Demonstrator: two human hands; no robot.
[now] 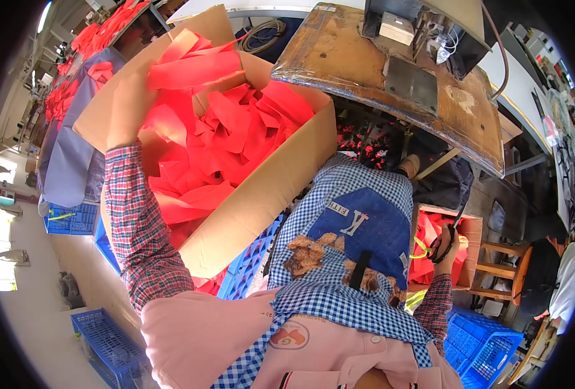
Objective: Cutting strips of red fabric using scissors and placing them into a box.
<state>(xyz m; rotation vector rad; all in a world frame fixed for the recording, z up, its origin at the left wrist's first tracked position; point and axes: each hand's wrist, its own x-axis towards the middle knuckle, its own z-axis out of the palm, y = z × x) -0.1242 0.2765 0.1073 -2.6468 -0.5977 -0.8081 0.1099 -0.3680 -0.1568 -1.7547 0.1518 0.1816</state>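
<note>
Above the big open brown cardboard box point(261, 217), your left hand point(130, 107) seems to have its fingers clamped on flat, bright red cloth pieces point(197, 70), perhaps to keep them bunched. Low down, your right hand point(455, 244) wraps its fingers around black-handled scissors point(438, 247), likely for firm hold.

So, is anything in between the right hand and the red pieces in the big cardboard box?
Yes: the person's lap under the checked apron lies between the right hand and the red pieces, then the big cardboard box's right wall stands before them.
</note>
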